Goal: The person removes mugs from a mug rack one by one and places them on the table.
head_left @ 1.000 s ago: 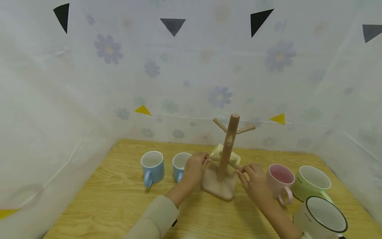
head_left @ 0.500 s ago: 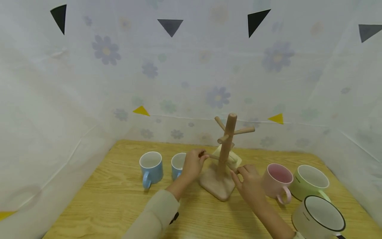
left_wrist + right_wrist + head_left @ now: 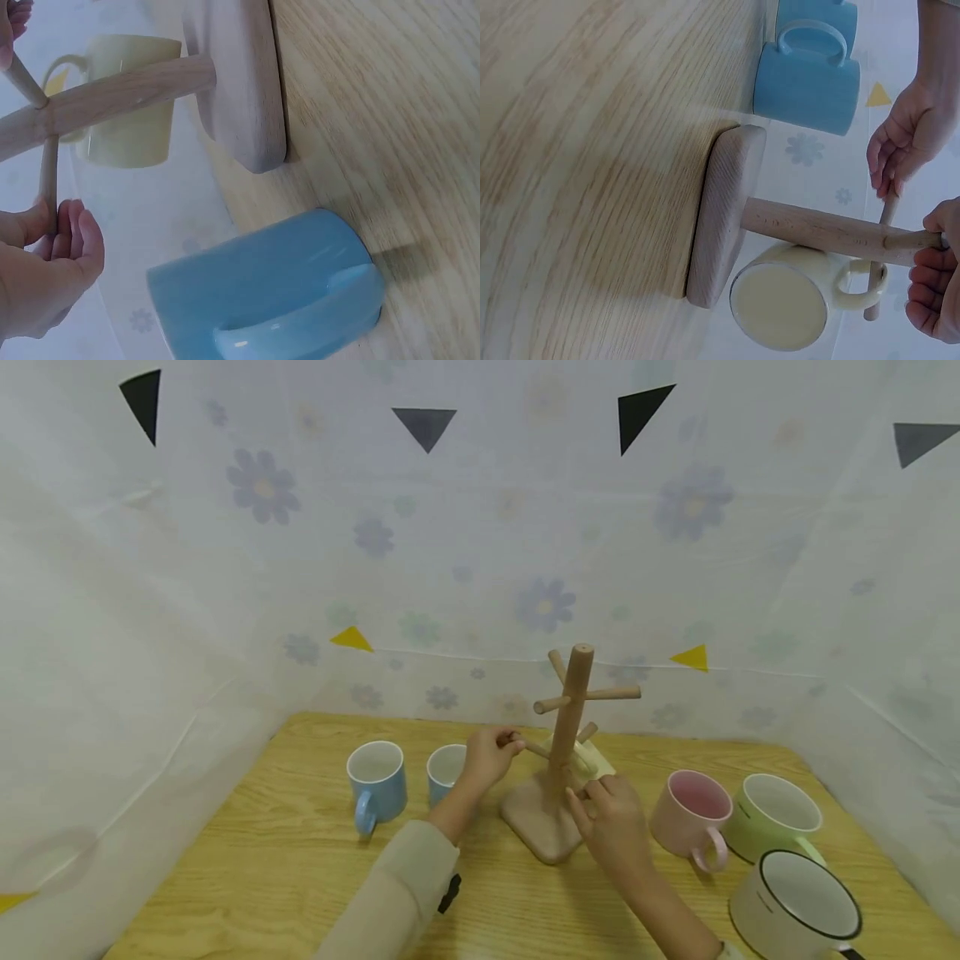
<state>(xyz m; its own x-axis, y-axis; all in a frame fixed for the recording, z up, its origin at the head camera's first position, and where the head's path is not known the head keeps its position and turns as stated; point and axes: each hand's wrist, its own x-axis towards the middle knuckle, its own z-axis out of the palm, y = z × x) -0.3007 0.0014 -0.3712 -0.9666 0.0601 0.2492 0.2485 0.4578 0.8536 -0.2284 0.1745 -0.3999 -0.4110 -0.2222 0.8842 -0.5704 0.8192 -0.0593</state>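
A wooden mug tree [image 3: 571, 720] stands upright on its rounded-square base, with pegs branching from its post. My left hand [image 3: 489, 758] pinches the end of a lower peg on the left between thumb and fingers. My right hand [image 3: 617, 827] pinches another lower peg on the near right side; the left wrist view shows that peg's end between its fingertips. Behind the post, a pale yellow mug [image 3: 780, 304] hangs by its handle from a lower peg [image 3: 873, 289]. The upper pegs bear nothing. One blue mug [image 3: 446, 768] is partly hidden by my left hand.
Another blue mug [image 3: 378, 783] stands on the wooden table [image 3: 247, 877] at the left. To the right are a pink mug [image 3: 686, 818], a green mug [image 3: 757, 831] and a white mug with a black rim [image 3: 772, 910]. White flowered sheeting [image 3: 465, 527] encloses the back and sides.
The mug tree has turned clockwise as seen from above, its near upper peg swinging left. My right hand has moved left with its peg; the yellow mug has shifted slightly right behind the post.
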